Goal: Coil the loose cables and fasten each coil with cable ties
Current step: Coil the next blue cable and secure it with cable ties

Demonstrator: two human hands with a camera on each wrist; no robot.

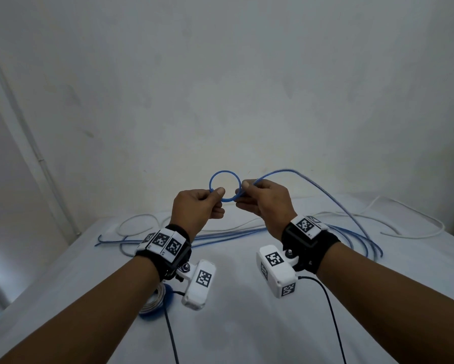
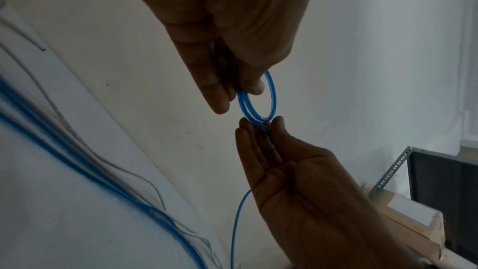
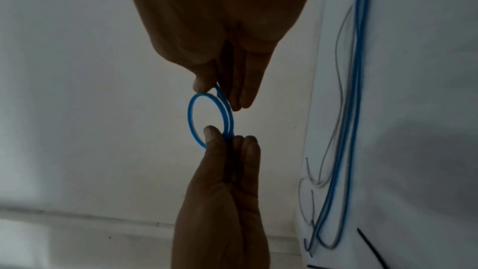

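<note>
Head view. Two hands raised above the counter (image 1: 247,324), white-covered. Left hand (image 1: 194,208) pinching the near-left rim of a small blue coil (image 1: 224,177) between thumb and forefinger; right hand (image 1: 262,199) pinching the coil's right rim where the blue cable (image 1: 352,216) feeds in. Coil held in the air between the hands, near the wall. Counted: one coil begun; rest of the blue cable trailing right and down, lying on the counter in several loose strands, end to the left. One white cable (image 1: 414,219), loose, uncoiled, behind the blue. One roll (image 1: 155,300) of blue-and-grey material by the left forearm, kind uncertain, possibly tie stock. No tie seen on any coil. Judged: early stage, first coil only started, most of the blue cable and all of the white cable left, no fastening done.

Left wrist view. Left hand's fingers (image 2: 220,93) closed on the coil's upper rim; two turns countable. Right hand's fingers nearly straight, tips pinching the lower rim. One strand hanging below.

Right wrist view. Right hand's fingers (image 3: 243,89) nipping the coil's top; two turns again. Left hand's thumb (image 3: 212,136) over the bottom rim. Blue and white strands on the counter at right; exact count unclear.
</note>
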